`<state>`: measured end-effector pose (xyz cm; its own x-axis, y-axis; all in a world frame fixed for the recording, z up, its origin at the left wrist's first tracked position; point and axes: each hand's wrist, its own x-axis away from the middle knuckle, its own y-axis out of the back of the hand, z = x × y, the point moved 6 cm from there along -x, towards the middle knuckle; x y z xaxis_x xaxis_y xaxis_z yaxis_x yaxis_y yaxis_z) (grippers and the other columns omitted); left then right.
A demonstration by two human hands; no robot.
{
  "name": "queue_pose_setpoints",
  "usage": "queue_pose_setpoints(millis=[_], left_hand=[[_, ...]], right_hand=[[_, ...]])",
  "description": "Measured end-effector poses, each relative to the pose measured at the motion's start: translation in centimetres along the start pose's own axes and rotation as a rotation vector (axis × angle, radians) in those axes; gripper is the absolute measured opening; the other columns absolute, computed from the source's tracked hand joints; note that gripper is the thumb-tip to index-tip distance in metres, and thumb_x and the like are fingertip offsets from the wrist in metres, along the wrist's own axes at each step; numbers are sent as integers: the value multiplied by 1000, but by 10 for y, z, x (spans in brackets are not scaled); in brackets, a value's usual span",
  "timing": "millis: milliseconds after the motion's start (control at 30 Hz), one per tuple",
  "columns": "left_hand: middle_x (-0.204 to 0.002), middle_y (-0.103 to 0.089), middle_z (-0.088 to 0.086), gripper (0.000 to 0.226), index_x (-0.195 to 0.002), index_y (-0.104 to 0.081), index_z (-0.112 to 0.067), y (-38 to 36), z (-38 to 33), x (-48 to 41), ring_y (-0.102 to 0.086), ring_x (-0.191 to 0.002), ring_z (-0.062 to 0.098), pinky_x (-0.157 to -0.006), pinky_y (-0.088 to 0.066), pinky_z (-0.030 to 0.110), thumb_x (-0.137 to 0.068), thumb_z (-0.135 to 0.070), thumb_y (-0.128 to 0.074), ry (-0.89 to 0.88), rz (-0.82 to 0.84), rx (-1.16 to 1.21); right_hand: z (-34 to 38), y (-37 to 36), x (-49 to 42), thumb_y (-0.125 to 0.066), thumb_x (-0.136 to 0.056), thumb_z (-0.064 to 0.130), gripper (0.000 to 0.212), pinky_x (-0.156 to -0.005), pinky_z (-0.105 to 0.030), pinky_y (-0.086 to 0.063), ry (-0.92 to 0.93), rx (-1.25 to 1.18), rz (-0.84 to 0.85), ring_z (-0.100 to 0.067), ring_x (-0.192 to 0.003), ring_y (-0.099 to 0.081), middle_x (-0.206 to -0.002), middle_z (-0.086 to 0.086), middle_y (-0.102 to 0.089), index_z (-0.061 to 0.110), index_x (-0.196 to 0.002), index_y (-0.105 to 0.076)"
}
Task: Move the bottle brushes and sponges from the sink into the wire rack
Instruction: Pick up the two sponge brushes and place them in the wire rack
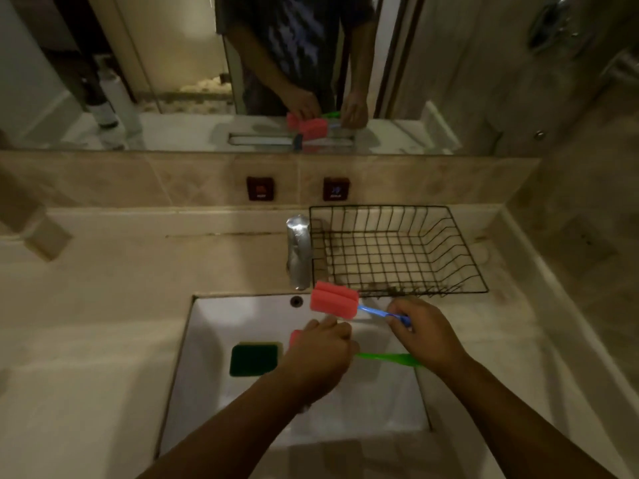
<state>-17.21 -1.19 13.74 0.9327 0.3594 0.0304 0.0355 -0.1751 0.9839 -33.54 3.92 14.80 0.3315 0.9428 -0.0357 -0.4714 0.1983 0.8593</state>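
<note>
My right hand [423,335] grips the blue handle of a bottle brush with a pink foam head [333,300], held above the back of the white sink [204,326]. My left hand [320,354] is closed on a second brush with a green handle [390,358]; its pink head barely shows beside my fingers. A green and yellow sponge [253,359] lies flat in the sink basin to the left of my left hand. The black wire rack [397,250] stands on the counter behind the sink, to the right, with nothing inside.
A chrome tap [299,252] rises between the sink and the rack's left edge. A mirror [242,70] above the tiled backsplash reflects my hands and brushes. Beige counter [103,288] stretches to the left, and a wall stands at the right.
</note>
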Motion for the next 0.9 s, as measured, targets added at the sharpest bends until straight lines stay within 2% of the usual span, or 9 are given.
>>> queue_pose_setpoints(millis=[167, 333, 400, 500, 600, 700, 767, 833, 900], left_hand=[[-113, -61, 5, 23, -113, -65, -20, 11, -9, -53, -53, -108, 24, -87, -46, 39, -91, -25, -64, -26, -69, -7], [-96, -66, 4, 14, -97, -71, -17, 17, -16, -102, -59, -95, 23, -76, -50, 38, -85, -23, -69, -74, -140, -83], [-98, -67, 3, 14, -95, -71, -18, 14, -15, -119, -60, -95, 22, -77, -51, 39, -83, -23, -71, -61, -156, -86], [-107, -67, 4, 18, -100, -70, -19, 12, -8, -141, -60, -103, 24, -83, -51, 42, -83, -24, -73, -17, -160, -74], [-100, -68, 1, 19, -96, -71, -20, 9, 1, -157, -63, -97, 22, -70, -53, 35, -79, -23, -77, 25, -163, -77], [-115, -64, -1, 26, -112, -67, -23, -2, 17, -169, -56, -111, 21, -83, -50, 37, -87, -21, -69, 48, -139, -86], [-121, -61, -1, 29, -120, -63, -24, -11, 30, -175, -51, -117, 22, -92, -47, 41, -91, -20, -62, 74, -106, -82], [-122, -62, 0, 27, -120, -63, -24, -21, 38, -180, -49, -120, 23, -99, -43, 40, -93, -20, -59, 83, -70, -69], [-119, -65, 0, 25, -119, -63, -25, -31, 41, -183, -52, -119, 23, -100, -43, 40, -95, -20, -59, 65, -58, -43]], right_hand=[[-32, 29, -41, -61, -91, 23, 9, -63, -25, -47, 9, -12, 1, -8, -74, -55, -81, 6, -61, 26, -82, -61], [-63, 38, -86, -61, -91, 23, 16, -56, -20, -36, 27, -54, 100, -3, -65, -55, -71, 13, -59, 33, -79, -59], [-77, 37, -103, -60, -92, 23, 13, -55, -23, -41, 18, -82, 175, -5, -61, -57, -71, 9, -62, 29, -81, -64], [-94, 34, -130, -60, -92, 24, 12, -58, -28, -46, 23, -74, 230, -11, -66, -60, -75, 7, -64, 28, -83, -65], [-107, 25, -156, -59, -92, 27, 15, -55, -23, -41, -18, -77, 250, -10, -65, -61, -74, 9, -64, 31, -78, -63], [-114, 12, -177, -60, -92, 22, 16, -54, -22, -40, -27, -101, 290, -10, -63, -60, -73, 9, -62, 28, -77, -62], [-113, 3, -186, -61, -92, 17, 18, -57, -17, -38, 24, -69, 365, -7, -67, -57, -72, 12, -58, 26, -76, -61], [-114, -7, -190, -60, -91, 13, 17, -58, -8, -34, 63, -53, 431, -3, -72, -54, -72, 17, -54, 24, -78, -63], [-119, -17, -193, -59, -90, 12, 17, -61, -12, -34, 63, -52, 472, -5, -77, -53, -75, 16, -55, 24, -79, -62]])
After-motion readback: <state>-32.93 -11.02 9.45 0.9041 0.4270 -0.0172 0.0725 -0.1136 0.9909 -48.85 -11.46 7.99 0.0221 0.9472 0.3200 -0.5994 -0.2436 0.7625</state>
